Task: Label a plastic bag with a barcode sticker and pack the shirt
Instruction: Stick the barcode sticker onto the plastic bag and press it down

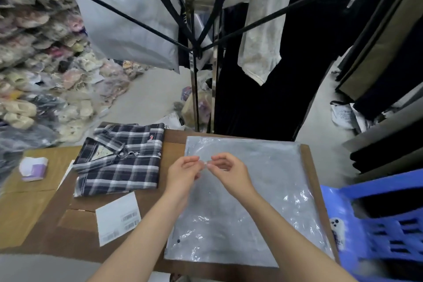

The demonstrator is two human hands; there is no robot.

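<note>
Plastic bag (pixel 247 201) flat on worktop (pixel 45 231), long axis running away from the person. Both hands' fingers (pixel 194 160) pinch together above it; shirt (pixel 121 158) left of bag, collar pointing left.

Left hand (pixel 183 173): bare, no glove, ring or watch is seen.
Right hand (pixel 229 170): bare as well, nothing is worn on the fingers or wrist.
Forearms: both are shown uncovered right down to the bottom edge of the view.
Sleeves: none can be made out within the view.
Nails: short, pale, lightly blurred.
</note>
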